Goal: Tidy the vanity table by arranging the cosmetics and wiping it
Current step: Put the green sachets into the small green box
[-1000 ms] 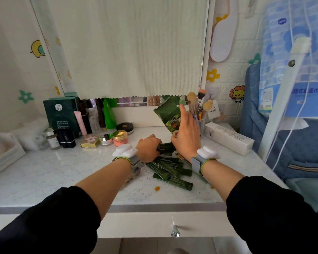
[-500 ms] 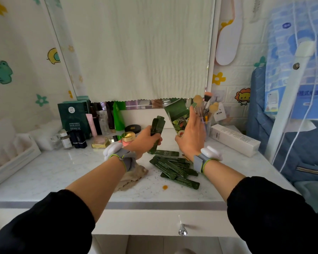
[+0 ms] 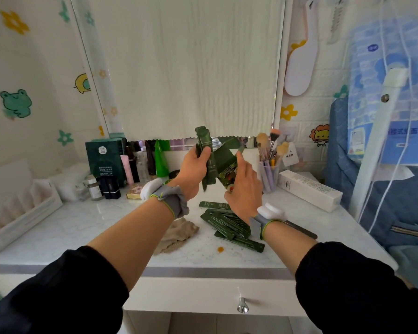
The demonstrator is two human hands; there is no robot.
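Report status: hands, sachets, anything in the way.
Left hand grips sachet bundle, aloft. Right hand holds open green box. More sachets piled on table; nothing between bundle and box.

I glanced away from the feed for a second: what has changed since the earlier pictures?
The left hand gripped a bundle of green sachets from the pile on the table and raised it to the open green box. The right hand kept holding that box; the remaining pile and the beige cloth stayed put.
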